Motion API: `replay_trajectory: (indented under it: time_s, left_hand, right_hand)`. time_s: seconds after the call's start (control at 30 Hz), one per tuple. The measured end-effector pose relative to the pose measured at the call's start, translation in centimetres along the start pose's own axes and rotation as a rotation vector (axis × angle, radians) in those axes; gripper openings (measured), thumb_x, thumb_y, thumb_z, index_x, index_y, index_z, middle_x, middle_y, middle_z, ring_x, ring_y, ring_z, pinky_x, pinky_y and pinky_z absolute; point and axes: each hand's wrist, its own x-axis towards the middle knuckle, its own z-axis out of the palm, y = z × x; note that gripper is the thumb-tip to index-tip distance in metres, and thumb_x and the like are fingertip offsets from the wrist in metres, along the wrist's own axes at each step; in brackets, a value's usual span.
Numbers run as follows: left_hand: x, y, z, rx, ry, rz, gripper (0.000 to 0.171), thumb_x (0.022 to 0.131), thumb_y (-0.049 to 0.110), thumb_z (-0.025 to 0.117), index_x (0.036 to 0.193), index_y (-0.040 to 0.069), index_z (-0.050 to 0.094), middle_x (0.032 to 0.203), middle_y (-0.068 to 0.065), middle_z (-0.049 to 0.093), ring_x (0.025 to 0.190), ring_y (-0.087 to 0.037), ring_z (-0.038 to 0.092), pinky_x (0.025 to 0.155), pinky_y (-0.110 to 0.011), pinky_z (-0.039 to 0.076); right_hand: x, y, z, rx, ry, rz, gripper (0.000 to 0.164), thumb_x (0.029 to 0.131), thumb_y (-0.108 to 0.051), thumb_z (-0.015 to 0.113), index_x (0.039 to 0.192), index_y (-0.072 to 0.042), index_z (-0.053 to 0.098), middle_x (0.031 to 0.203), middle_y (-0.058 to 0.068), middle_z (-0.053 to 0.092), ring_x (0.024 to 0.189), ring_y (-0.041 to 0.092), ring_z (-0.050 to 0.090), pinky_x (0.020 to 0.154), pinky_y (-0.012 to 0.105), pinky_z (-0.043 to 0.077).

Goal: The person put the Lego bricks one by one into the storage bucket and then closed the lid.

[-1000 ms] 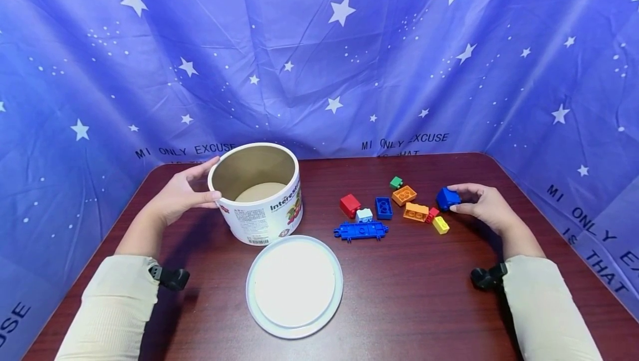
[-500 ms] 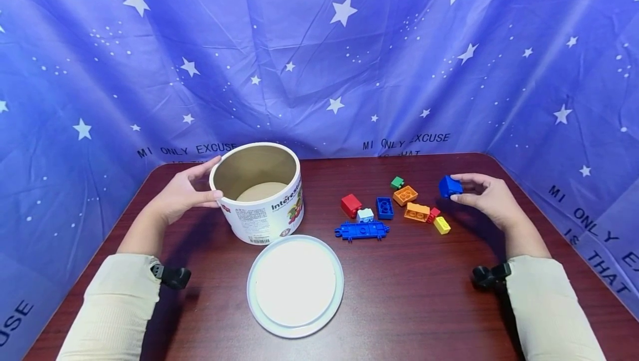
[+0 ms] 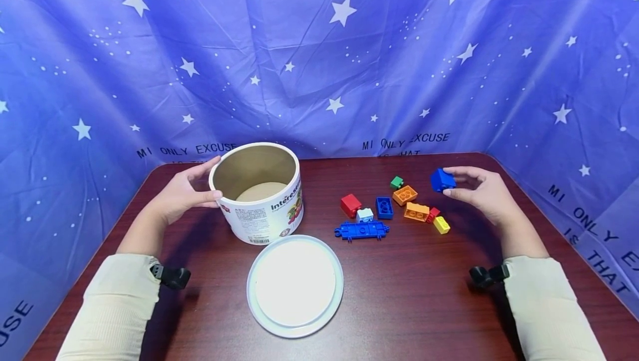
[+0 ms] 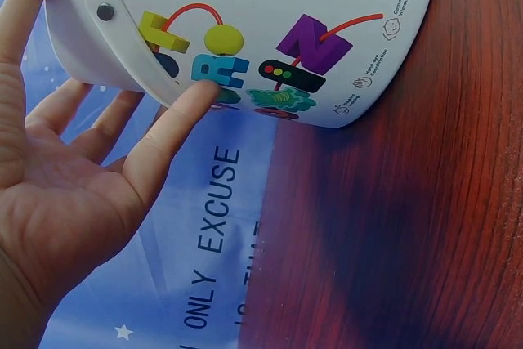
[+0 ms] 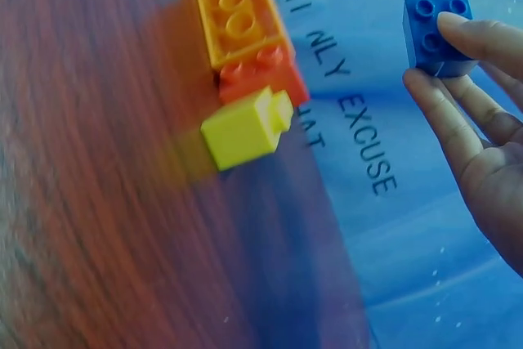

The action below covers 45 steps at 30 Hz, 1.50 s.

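Note:
In the head view my left hand [image 3: 182, 192] rests against the left side of a white round bucket [image 3: 259, 222], thumb and fingers spread and fairly straight along its rim and wall. Seen from the left wrist, a fingertip touches the bucket's printed side [image 4: 319, 46], below the handle strap. My right hand [image 3: 481, 194] pinches a blue building brick [image 3: 442, 181] between thumb and fingers, raised off the table. Studs show on that brick [image 5: 433, 26] in the right wrist view. Left of the hand lie two orange bricks [image 3: 416, 212], a small red brick [image 3: 432, 215] and a yellow brick [image 3: 441, 225].
A white lid [image 3: 295, 286] lies in front of the bucket. Between bucket and right hand are a larger red brick [image 3: 351, 204], a light-blue brick [image 3: 364, 215], a blue brick [image 3: 384, 208], a blue wheel base [image 3: 361, 230] and a green brick [image 3: 396, 182]. A starry curtain [image 3: 319, 72] surrounds the table.
My right hand has lifted the blue brick off the table and shifted slightly left with it. My left hand, the bucket and the other bricks stay where they were.

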Motion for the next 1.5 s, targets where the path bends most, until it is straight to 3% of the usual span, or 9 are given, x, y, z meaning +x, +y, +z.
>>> replay_trajectory:
  time_s: [0.43, 0.73, 1.03, 1.5]
  left_hand:
    - [-0.1, 0.0, -0.2, 0.003, 0.000, -0.006, 0.086, 0.083, -0.006, 0.071, 0.155, 0.007, 0.024, 0.154, -0.024, 0.025, 0.102, -0.024, 0.065, 0.079, -0.047, 0.057]
    - [-0.2, 0.2, 0.1, -0.003, -0.007, 0.013, 0.084, 0.084, -0.009, 0.068, 0.154, 0.005, 0.024, 0.150, -0.029, 0.028, 0.102, -0.019, 0.064, 0.076, -0.043, 0.059]
    - [-0.3, 0.2, 0.0, -0.021, -0.012, 0.021, 0.085, 0.083, -0.008, 0.069, 0.154, 0.006, 0.024, 0.149, -0.030, 0.028, 0.097, -0.014, 0.064, 0.076, -0.045, 0.059]
    - [0.0, 0.2, -0.1, -0.005, -0.005, -0.009, 0.086, 0.084, -0.006, 0.070, 0.155, 0.007, 0.023, 0.148, -0.028, 0.031, 0.107, -0.024, 0.061, 0.080, -0.047, 0.057]
  right_hand:
    - [0.4, -3.6, 0.9, -0.023, -0.031, -0.059, 0.045, 0.082, -0.007, 0.079, 0.125, -0.004, 0.065, 0.096, -0.007, 0.066, 0.083, 0.009, 0.066, 0.071, 0.018, 0.057]
    - [0.8, -6.5, 1.3, -0.103, -0.057, -0.068, 0.047, 0.081, -0.013, 0.081, 0.125, -0.006, 0.066, 0.099, -0.003, 0.067, 0.085, 0.009, 0.067, 0.073, 0.017, 0.056]
    - [1.4, -9.1, 2.3, -0.092, -0.086, -0.097, 0.047, 0.079, -0.008, 0.082, 0.124, -0.007, 0.067, 0.103, 0.000, 0.066, 0.087, 0.013, 0.065, 0.074, 0.019, 0.056]
    - [2.2, -12.5, 3.6, -0.101, -0.172, -0.164, 0.044, 0.083, -0.010, 0.079, 0.125, -0.011, 0.067, 0.129, 0.004, 0.058, 0.100, 0.014, 0.062, 0.075, 0.022, 0.058]
